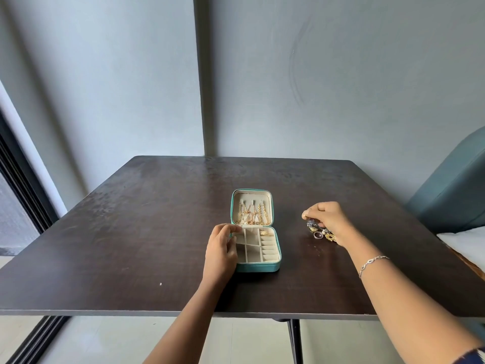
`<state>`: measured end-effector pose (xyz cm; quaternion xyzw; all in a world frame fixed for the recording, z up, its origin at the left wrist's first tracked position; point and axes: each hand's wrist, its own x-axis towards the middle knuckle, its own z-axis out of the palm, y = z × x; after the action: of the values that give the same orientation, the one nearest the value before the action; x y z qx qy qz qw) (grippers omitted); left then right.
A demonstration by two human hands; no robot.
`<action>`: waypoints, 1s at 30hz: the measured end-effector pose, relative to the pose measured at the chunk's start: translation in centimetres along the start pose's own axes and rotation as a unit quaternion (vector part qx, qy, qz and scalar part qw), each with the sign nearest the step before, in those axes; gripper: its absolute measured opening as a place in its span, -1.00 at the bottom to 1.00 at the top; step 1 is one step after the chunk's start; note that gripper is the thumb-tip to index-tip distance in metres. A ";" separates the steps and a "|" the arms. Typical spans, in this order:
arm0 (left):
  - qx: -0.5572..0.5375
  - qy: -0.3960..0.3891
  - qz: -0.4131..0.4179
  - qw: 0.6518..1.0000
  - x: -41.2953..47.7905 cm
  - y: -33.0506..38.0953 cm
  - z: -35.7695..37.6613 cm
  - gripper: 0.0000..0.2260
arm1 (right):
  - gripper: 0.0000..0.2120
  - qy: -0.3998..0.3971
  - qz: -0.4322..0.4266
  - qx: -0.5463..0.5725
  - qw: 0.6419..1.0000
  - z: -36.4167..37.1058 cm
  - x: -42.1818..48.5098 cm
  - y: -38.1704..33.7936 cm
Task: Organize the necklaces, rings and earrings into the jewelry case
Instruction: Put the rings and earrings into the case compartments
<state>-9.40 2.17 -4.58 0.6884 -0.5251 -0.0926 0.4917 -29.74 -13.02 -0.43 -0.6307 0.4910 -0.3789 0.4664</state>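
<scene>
Jewelry case: my teal jewelry case (275, 266) lies open near the middle of the surface, straight ahead of me.
Lid: the lid (250, 197) is folded back flat at 12 o'clock from the base, and gold necklaces (252, 215) hang across its cream lining.
Base: the base (253, 256) is cream and split into compartments, with a column of ring rolls along its 3 o'clock side. A gold ring (264, 233) sits in the topmost roll.
Left hand: my left hand (221, 248) holds the case at its 9 o'clock rim. The fingers curl over the edge and the tips reach the hinge line.
Loose pile: a small heap of rings and earrings (321, 232) lies on the surface at 3 o'clock from the case, well apart from it. A silver ring (317, 235) and a gold toothed piece (330, 236) show in it.
Right hand: my right hand (328, 219) is over the heap with its fingers bent, pinching a dark silvery piece (311, 223) at the heap's 11 o'clock end.
Bracelet: a thin silver bracelet (372, 262) circles my right wrist.
Surface: the surface (131, 232) is dark brown wood.
Beyond: a grey wall (341, 88) stands at 12 o'clock and a teal upholstered seat (451, 190) at 3 o'clock.
</scene>
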 end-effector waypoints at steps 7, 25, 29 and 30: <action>-0.003 0.002 0.007 1.000 0.0 -0.2 0.0 -0.78 | -0.77 -0.050 -0.040 -0.088 0.994 0.5 0.4 0.9; 0.008 0.004 0.032 0.999 -0.4 0.3 0.1 -0.81 | -0.76 -0.024 -0.126 -0.021 0.992 0.9 -1.1 1.0; -0.017 0.021 0.004 1.000 -0.3 1.0 0.1 -0.84 | -0.76 0.005 -0.155 -0.007 0.988 1.3 -1.9 1.9; -0.025 0.023 -0.002 0.999 -0.2 1.4 0.1 -0.83 | -0.74 0.012 -0.164 -0.007 0.986 1.3 -1.9 2.2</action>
<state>-10.43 2.32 -3.59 0.6790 -0.5098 -0.0904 0.5205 -29.60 -11.05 -2.92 -0.7011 0.3891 -0.4544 0.3881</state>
